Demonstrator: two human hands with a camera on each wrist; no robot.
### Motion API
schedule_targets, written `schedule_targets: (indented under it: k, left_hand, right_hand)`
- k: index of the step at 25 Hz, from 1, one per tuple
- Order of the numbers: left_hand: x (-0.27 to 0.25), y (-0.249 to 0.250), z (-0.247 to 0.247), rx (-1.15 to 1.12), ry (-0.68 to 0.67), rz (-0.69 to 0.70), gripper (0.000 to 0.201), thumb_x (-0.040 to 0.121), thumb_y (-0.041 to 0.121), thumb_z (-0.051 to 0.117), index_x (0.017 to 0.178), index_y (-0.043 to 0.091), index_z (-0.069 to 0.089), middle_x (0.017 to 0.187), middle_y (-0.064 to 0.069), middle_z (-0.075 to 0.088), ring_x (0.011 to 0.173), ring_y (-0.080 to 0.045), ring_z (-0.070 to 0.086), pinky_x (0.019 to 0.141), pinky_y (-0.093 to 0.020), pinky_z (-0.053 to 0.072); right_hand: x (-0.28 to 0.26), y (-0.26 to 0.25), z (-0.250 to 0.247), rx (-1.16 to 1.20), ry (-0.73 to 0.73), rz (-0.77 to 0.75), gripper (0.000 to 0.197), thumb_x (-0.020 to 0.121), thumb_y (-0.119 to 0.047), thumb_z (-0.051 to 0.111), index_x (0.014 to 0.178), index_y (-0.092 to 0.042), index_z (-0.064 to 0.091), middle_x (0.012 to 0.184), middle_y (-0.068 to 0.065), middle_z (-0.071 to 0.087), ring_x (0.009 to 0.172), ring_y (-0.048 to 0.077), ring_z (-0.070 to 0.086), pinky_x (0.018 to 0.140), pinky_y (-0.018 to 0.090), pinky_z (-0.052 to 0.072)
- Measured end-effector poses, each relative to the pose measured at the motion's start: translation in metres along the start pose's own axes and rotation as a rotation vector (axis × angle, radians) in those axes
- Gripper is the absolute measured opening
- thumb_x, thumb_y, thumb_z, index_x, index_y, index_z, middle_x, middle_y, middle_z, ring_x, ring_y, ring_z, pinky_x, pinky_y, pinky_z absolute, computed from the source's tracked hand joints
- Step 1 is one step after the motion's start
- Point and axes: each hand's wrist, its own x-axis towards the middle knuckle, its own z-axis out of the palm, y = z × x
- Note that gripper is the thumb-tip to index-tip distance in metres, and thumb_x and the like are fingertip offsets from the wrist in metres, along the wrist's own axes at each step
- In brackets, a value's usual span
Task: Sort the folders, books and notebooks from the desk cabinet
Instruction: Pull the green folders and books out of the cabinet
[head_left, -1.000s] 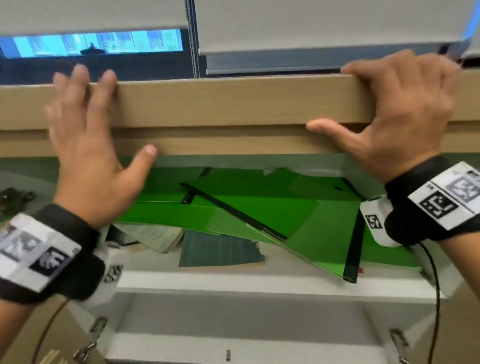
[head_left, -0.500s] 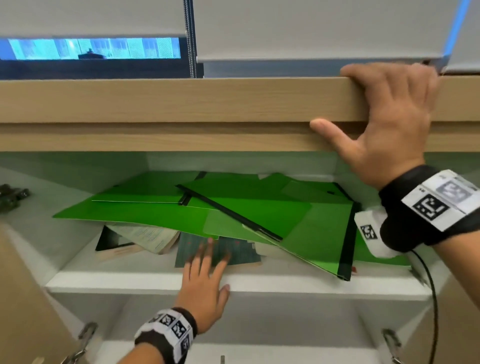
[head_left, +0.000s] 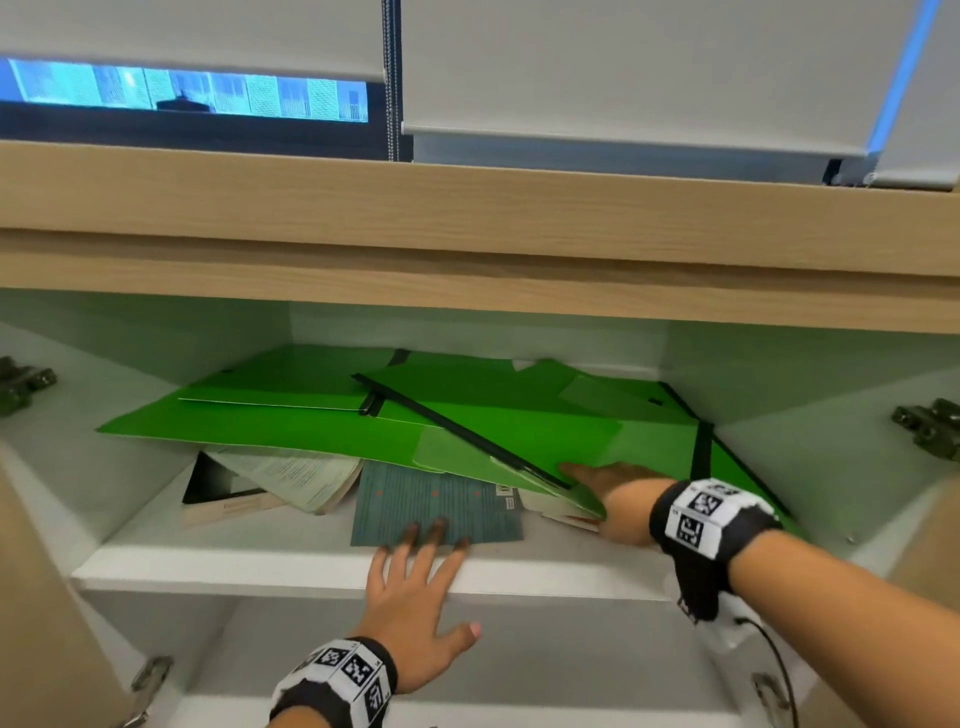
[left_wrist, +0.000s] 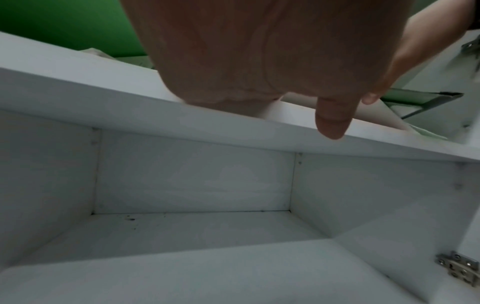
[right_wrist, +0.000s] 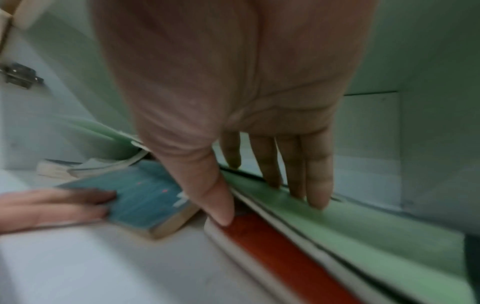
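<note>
Several green folders (head_left: 363, 421) lie in a loose pile on the cabinet's upper shelf (head_left: 234, 569). Under them are an open book (head_left: 291, 478), a teal notebook (head_left: 436, 501) and a red-covered book (right_wrist: 272, 246). My left hand (head_left: 431, 577) reaches over the shelf's front edge with straight fingers, and its fingertips rest on the teal notebook (right_wrist: 145, 197). My right hand (head_left: 613, 493) is at the lower right edge of the front folder (right_wrist: 337, 226). Its fingers lie straight against the folder, and its thumb (right_wrist: 221, 205) is beside the edge by the red book. The folder hides those fingers in the head view.
A wooden desktop (head_left: 467, 208) overhangs the cabinet, with window blinds behind it. Below the shelf is a white lower compartment (left_wrist: 182, 236) with nothing visible in it. Both doors stand open, with hinges on the left wall (head_left: 21, 384) and the right wall (head_left: 930, 426).
Both hands left the desktop edge. The left hand dropped first onto the teal notebook. The right hand then came down to the front green folder's edge.
</note>
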Motion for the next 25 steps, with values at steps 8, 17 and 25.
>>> schedule_targets:
  k: [8,17,25]
  left_hand:
    - [-0.001,0.0,-0.006,0.0,-0.073,0.05,0.094,0.078,0.066,0.048,0.142,0.054,-0.019,0.153,0.01,-0.037,0.141,-0.023,-0.033,0.114,-0.051,-0.016]
    - [0.003,-0.001,-0.002,-0.028,-0.057,0.047,0.099,0.075,0.06,0.054,0.138,0.059,-0.023,0.15,0.012,-0.039,0.14,-0.021,-0.035,0.113,-0.052,-0.016]
    - [0.023,-0.002,0.015,0.161,0.135,0.055,0.118,0.07,0.055,0.074,0.124,0.066,-0.031,0.153,0.009,-0.029,0.149,-0.029,0.002,0.11,-0.06,0.007]
  right_hand:
    - [0.015,0.009,-0.064,-0.212,-0.193,0.005,0.09,0.083,-0.01,0.07,0.152,-0.035,0.019,0.155,0.003,0.033,0.119,0.02,0.054,0.089,0.026,0.046]
    - [0.058,0.015,-0.048,-0.501,0.303,0.033,0.07,0.089,0.001,0.046,0.15,-0.021,0.019,0.097,0.002,0.066,0.084,0.023,0.065,0.06,0.033,0.047]
    - [0.109,0.02,-0.048,-0.38,0.387,0.085,0.058,0.098,-0.006,0.039,0.151,-0.021,0.019,0.128,0.013,0.057,0.111,0.031,0.06,0.091,0.039,0.052]
